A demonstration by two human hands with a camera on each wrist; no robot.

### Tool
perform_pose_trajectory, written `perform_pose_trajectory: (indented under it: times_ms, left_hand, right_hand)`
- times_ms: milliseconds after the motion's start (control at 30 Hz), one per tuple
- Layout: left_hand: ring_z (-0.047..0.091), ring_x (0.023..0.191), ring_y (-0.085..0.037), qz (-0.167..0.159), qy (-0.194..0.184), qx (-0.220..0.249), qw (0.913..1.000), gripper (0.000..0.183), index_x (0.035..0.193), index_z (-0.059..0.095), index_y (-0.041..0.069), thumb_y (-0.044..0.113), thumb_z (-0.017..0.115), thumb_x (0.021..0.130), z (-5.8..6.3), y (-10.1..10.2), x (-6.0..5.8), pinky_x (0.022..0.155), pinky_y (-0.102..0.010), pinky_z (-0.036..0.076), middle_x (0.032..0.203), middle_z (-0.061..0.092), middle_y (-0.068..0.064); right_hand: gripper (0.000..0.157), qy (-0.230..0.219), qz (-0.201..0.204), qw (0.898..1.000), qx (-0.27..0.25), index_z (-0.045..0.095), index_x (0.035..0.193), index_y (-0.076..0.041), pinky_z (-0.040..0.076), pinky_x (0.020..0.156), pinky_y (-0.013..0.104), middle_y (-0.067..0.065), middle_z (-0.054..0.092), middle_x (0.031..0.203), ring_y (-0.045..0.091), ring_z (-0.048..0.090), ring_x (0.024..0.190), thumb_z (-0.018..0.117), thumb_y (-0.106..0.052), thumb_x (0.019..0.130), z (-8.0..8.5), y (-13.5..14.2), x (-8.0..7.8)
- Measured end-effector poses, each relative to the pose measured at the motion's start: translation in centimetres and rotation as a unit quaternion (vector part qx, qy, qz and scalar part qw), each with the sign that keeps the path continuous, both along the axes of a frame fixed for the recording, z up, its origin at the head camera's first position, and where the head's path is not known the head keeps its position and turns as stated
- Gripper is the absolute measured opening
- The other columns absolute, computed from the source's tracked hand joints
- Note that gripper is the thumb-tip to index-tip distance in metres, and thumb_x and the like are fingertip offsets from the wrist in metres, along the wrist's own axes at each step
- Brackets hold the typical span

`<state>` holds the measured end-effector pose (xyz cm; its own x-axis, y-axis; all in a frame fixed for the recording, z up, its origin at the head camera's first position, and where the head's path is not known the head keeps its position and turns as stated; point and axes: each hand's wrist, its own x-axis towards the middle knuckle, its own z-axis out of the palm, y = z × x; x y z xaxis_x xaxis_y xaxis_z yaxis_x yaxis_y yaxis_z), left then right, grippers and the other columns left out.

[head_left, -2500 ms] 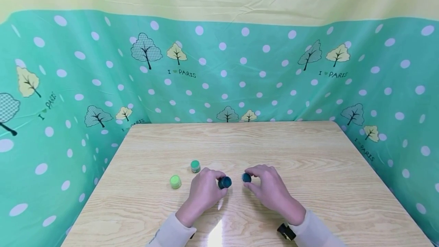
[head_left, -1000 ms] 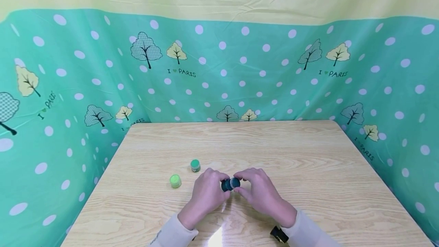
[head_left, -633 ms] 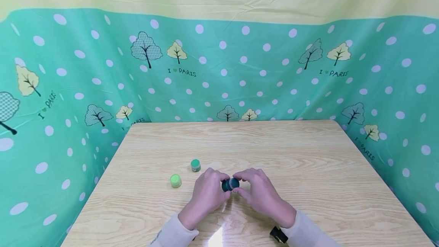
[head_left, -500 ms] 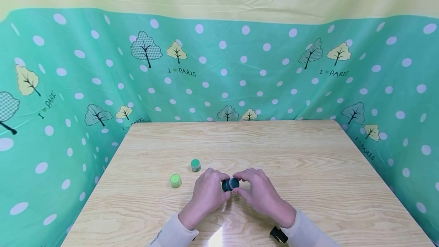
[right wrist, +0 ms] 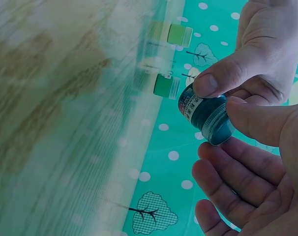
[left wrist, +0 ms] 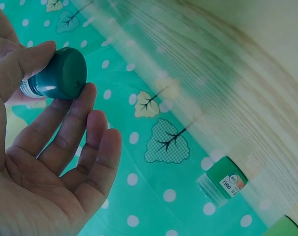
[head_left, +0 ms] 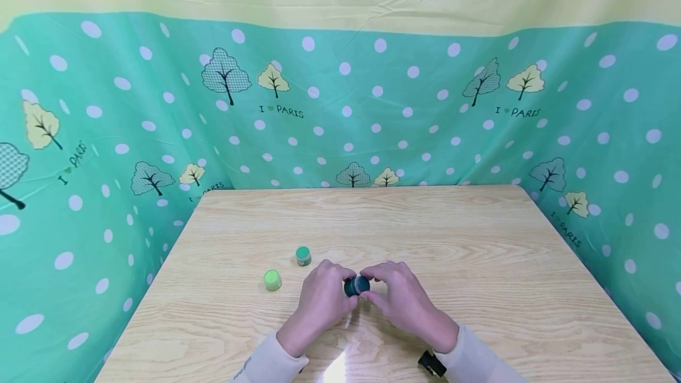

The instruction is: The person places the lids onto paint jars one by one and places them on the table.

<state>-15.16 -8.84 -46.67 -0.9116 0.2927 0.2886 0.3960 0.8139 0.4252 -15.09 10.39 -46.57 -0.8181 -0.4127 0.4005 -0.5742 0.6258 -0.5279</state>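
Note:
A small jar of dark teal paint [head_left: 349, 287] is held tilted between both hands above the table. My left hand [head_left: 323, 293] pinches the jar's body between thumb and fingers; its smooth teal base [left wrist: 70, 73] faces the left wrist camera. In the right wrist view the white printed label [right wrist: 191, 105] shows beside the left thumb. My right hand [head_left: 400, 289] pinches the ribbed clear lid [right wrist: 217, 124], which sits against the jar's mouth. Its other fingers spread out below the lid.
Two more paint jars stand on the wooden table [head_left: 468, 235] left of the hands: a green one [head_left: 303, 256] and a light green one [head_left: 272, 280]. A polka-dot curtain [head_left: 378, 111] surrounds the table's back and sides.
Earlier the lid in my right hand was apart from the jar in my left. The hands have come together, and the lid now meets the jar, with slight right-hand movement since.

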Motion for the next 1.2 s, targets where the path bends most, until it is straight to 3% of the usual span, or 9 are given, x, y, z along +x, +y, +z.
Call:
perform_pose_trajectory:
  times_ms: [800, 1200]
  left_hand:
    - [0.057, 0.082, -0.013, -0.007, 0.006, 0.000, 1.0000, 0.032, 0.096, 0.082, 0.016, 0.018, 0.094, 0.066, -0.12, -0.02, 0.08, 0.065, -0.028, 0.048, 0.088, 0.074, 0.002]
    - [0.056, 0.079, -0.013, -0.008, 0.012, -0.004, 0.9999, 0.031, 0.095, 0.083, 0.015, 0.019, 0.093, 0.066, -0.10, 0.03, -0.03, 0.063, -0.027, 0.046, 0.086, 0.074, 0.002]
  right_hand:
    - [0.036, 0.004, 0.002, 1.000, 0.002, 0.077, 0.110, -0.014, 0.049, 0.085, 0.034, -0.004, 0.076, 0.106, 0.014, 0.068, 0.095, 0.091, -0.017, 0.077, -0.16, -0.05, 0.08]
    - [0.029, 0.001, -0.006, 1.000, 0.005, 0.078, 0.106, -0.015, 0.046, 0.079, 0.031, -0.007, 0.073, 0.094, 0.014, 0.064, 0.086, 0.089, -0.023, 0.080, -0.25, -0.13, 0.10]
